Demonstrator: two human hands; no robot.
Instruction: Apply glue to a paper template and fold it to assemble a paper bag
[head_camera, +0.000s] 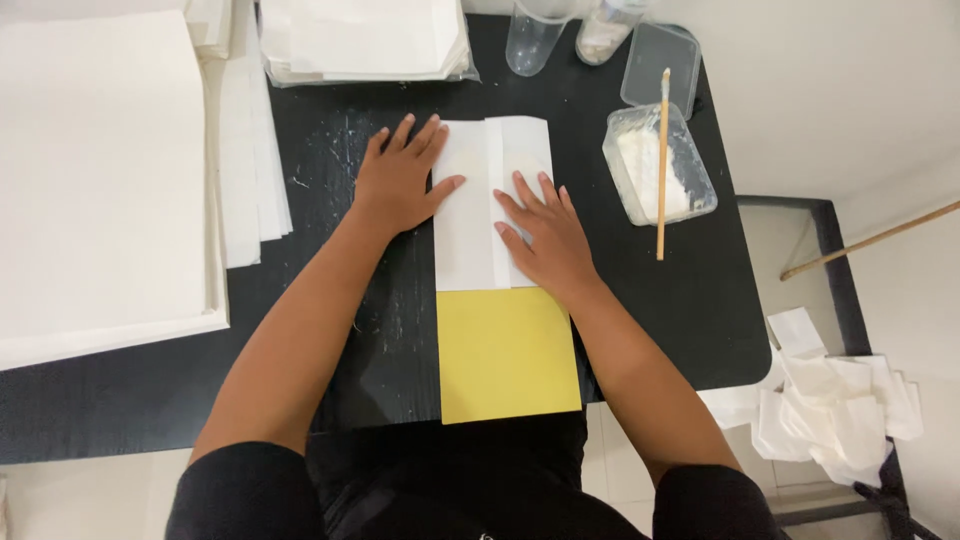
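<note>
Both hands lie flat and open on a folded white sheet (480, 205) at the middle of the black bench (340, 330), holding nothing. The left hand (397, 180) rests half on the bench, its thumb on the sheet's left edge; the right hand (545, 240) presses the overlapped flaps near the centre seam. The step looks like pressing a fold or glued seam down over the yellow card (508, 355), which sticks out below the sheet (toward the person). Next would call for firm, even pressure along the seam without shifting the sheet. Right of it stands a clear tub (700, 185) of white paste with a stick (662, 160) across it; a wrapped white paper stack (365, 40) sits at the far edge.
</note>
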